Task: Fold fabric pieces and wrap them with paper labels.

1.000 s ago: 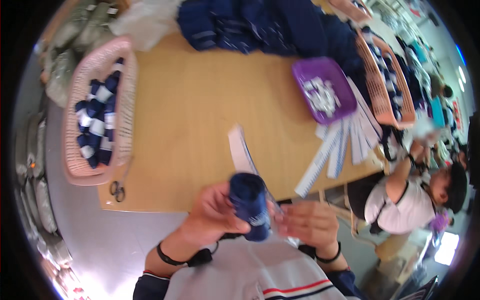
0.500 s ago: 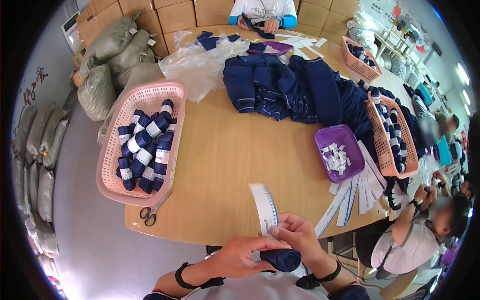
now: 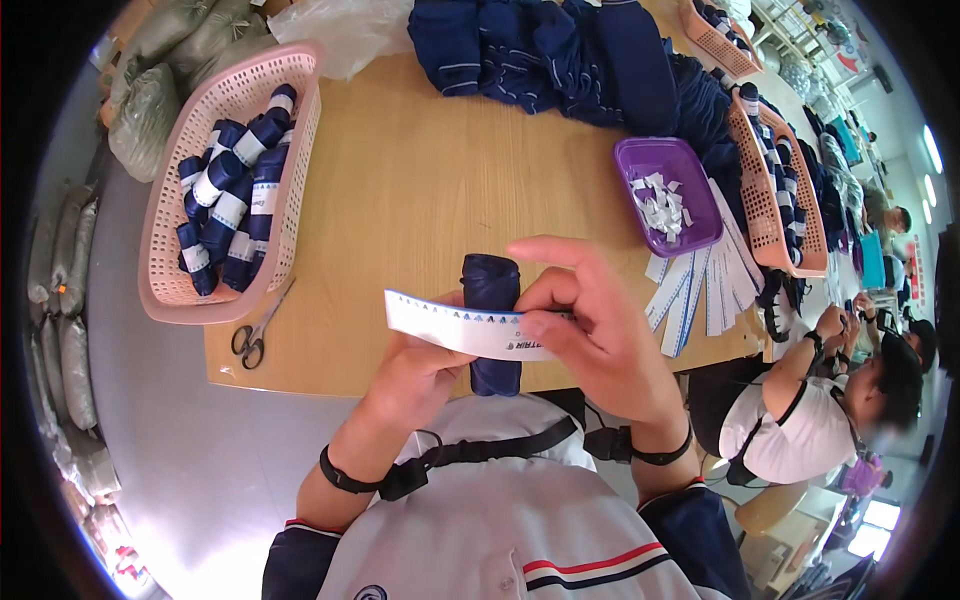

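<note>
A rolled navy cloth bundle [image 3: 491, 285] stands upright on end in front of my chest, by the table's near edge. Across its front lies a white paper band [image 3: 440, 322] with a blue patterned edge, its free end sticking out to the left. My left hand [image 3: 405, 375] is closed on the roll from the left, its fingers partly hidden behind roll and band. With thumb and bent fingers, my right hand [image 3: 605, 335] pinches the band's right end beside the roll; its index finger reaches out above.
Left on the table is a pink basket [image 3: 160, 250] of banded navy rolls, with scissors [image 3: 252, 342] beside it. Navy garments [image 3: 540, 60] are heaped at the back. To the right are a purple tray [image 3: 708, 215] of white bits, paper bands [image 3: 690, 290] and another pink basket [image 3: 765, 200].
The roll has turned from lying sideways to upright, and the band now crosses its front instead of standing above it. My view has tilted down toward my body.
</note>
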`<state>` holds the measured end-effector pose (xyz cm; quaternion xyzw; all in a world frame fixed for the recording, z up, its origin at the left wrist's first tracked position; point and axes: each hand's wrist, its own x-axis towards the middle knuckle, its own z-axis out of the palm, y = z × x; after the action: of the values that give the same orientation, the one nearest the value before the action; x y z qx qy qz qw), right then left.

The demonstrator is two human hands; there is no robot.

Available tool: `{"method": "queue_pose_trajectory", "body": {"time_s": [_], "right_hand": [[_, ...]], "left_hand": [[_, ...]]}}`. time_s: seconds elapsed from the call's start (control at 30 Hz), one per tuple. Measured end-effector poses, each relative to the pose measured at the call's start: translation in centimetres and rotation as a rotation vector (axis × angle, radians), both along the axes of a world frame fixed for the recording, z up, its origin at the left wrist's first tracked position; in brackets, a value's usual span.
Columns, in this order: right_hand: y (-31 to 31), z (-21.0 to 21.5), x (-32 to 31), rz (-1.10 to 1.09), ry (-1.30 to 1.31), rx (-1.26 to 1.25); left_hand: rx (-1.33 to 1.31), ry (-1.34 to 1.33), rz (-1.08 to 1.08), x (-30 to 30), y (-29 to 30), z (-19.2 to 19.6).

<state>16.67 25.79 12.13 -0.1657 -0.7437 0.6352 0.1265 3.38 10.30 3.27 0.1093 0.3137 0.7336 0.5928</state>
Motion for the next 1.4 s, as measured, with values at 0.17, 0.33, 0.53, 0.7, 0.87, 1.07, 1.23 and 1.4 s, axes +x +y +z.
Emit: {"method": "queue_pose_trajectory", "body": {"time_s": [0.17,0.33,0.53,0.7,0.87,1.07,1.23,1.4], "right_hand": [[-0.7,-0.3,-0.2,-0.09,-0.032,0.072],[-0.5,0.4,0.1,-0.081,-0.109,0.017],[-0.4,-0.7,0.1,-0.137,-0.09,0.001],[0.2,-2.7,-0.6,-0.264,0.252,0.759],[-1.2,-4.8,1.1,-0.289,0.251,0.726],[-1.4,-3.8,0.3,-0.324,0.031,0.033],[0.0,-4.5,-0.4,-0.213,-0.026,-0.405],[-1.1,-5.1,-0.4,-0.352,0.186,-0.439]], "left_hand": [[0.007,-0.017,0.002,0.1,-0.2,-0.8],[0.117,-0.084,-0.008,-0.1,0.3,-0.7],[0.084,-0.194,0.026,0.2,0.7,-0.2],[0.125,-0.147,0.012,0.1,0.9,-0.5],[-0.003,0.056,0.075,0.5,1.5,0.5],[-0.022,0.296,0.162,1.7,2.3,0.0],[-0.156,0.695,0.319,2.0,2.0,0.0],[-0.061,0.662,0.424,2.8,1.9,1.6]]}}
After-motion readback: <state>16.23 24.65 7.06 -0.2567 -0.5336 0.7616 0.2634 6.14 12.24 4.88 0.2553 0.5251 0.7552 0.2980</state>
